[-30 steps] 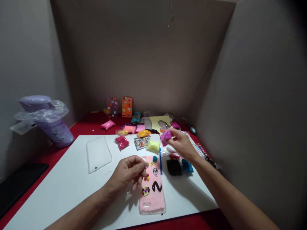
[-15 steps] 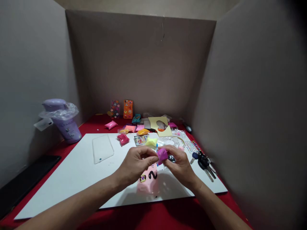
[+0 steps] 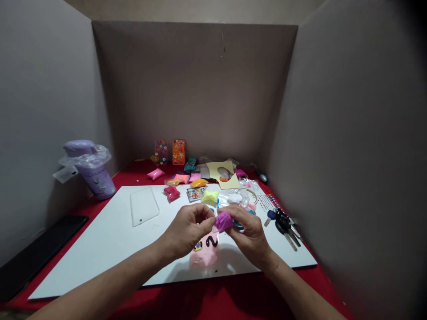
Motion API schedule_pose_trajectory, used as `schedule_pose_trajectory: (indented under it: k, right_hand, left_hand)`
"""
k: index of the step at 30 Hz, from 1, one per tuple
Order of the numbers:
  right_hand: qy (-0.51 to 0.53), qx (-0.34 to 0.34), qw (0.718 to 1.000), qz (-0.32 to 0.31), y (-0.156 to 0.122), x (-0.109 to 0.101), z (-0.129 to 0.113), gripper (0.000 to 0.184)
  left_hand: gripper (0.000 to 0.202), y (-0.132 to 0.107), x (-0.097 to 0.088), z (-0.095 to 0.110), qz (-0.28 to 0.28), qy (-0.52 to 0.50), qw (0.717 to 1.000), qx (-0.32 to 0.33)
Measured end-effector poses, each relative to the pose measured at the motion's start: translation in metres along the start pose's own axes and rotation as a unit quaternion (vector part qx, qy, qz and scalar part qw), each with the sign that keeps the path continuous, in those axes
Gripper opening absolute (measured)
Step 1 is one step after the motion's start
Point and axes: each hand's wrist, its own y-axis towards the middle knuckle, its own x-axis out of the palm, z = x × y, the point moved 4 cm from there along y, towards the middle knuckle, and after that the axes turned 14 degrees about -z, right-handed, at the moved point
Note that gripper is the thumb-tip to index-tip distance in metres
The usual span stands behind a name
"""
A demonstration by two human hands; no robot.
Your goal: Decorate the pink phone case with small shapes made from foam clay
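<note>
A small packet of purple clay [image 3: 224,221] is held up over the white board [image 3: 110,249]. My right hand [image 3: 248,229] grips it between thumb and fingers from the right. At the packet's left end, the thumb and forefinger of my left hand [image 3: 188,229] are pinched together on its edge; whether they also hold a bit of clay is hidden. Below both hands lies a pink phone case [image 3: 205,255] decorated with a black squiggle [image 3: 211,241] and a small flower. A blue stick [image 3: 218,203] shows just behind the packet.
A clear phone case [image 3: 144,206] lies left on the board. Bagged clay in red [image 3: 172,193], yellow [image 3: 210,196] and orange [image 3: 199,183] sits behind. Keys [image 3: 285,224] lie at right, a purple tumbler [image 3: 96,180] at left. Two decorated cases [image 3: 178,152] lean on the back wall.
My left fingers have shifted slightly left with the packet's edge, and the packet has turned, showing more of its clear wrapper. The view has moved a little.
</note>
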Motion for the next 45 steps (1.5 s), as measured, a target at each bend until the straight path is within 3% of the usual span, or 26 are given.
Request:
schedule_pose_trajectory:
  k: [6,11,16,21,26,28,31,34,37,40,43,45]
  right_hand:
    - [0.011,0.027,0.999,0.014,0.000,-0.001,0.005,0.026]
    - [-0.004,0.025,0.999,0.023,-0.001,0.001,0.010,0.033]
    - [-0.015,0.017,0.999,0.027,-0.003,0.001,0.010,0.033]
    - [-0.028,-0.001,0.999,0.033,-0.003,0.000,0.009,0.033]
    - [-0.029,-0.008,0.999,0.022,-0.004,0.002,0.009,0.035]
    - [-0.031,-0.007,0.999,0.013,-0.005,0.003,0.009,0.036]
    - [-0.033,-0.010,0.999,0.012,-0.006,0.003,0.009,0.037]
    - [-0.044,-0.023,0.999,0.013,-0.007,0.003,0.010,0.038]
    - [-0.058,-0.028,0.998,0.010,-0.007,0.003,0.010,0.040]
    - [-0.067,-0.020,0.998,0.011,-0.007,0.004,0.009,0.040]
    - [-0.072,-0.012,0.997,0.010,-0.006,0.004,0.008,0.039]
    - [-0.073,-0.010,0.997,0.009,-0.007,0.003,0.009,0.039]
  left_hand:
    - [0.015,-0.007,-0.003,0.008,0.069,0.136,0.985,0.078]
    - [0.023,-0.015,0.003,0.017,0.056,0.145,0.972,0.179]
    - [0.008,-0.012,0.006,0.014,0.069,0.188,0.962,0.185]
    - [0.011,-0.006,0.007,0.010,0.049,0.216,0.955,0.195]
    - [0.013,-0.006,0.009,0.009,0.074,0.217,0.950,0.212]
    - [0.010,-0.006,0.010,0.009,0.093,0.203,0.953,0.203]
    - [0.006,-0.003,0.009,0.005,0.112,0.155,0.973,0.132]
    - [0.011,0.001,0.008,0.003,0.101,0.117,0.985,0.077]
    - [0.014,0.002,0.007,0.002,0.092,0.108,0.988,0.065]
    - [0.016,0.000,0.007,0.004,0.107,0.187,0.969,0.118]
    - [0.017,-0.004,0.010,0.007,0.128,0.303,0.919,0.218]
    - [0.016,-0.004,0.010,0.007,0.119,0.303,0.915,0.240]
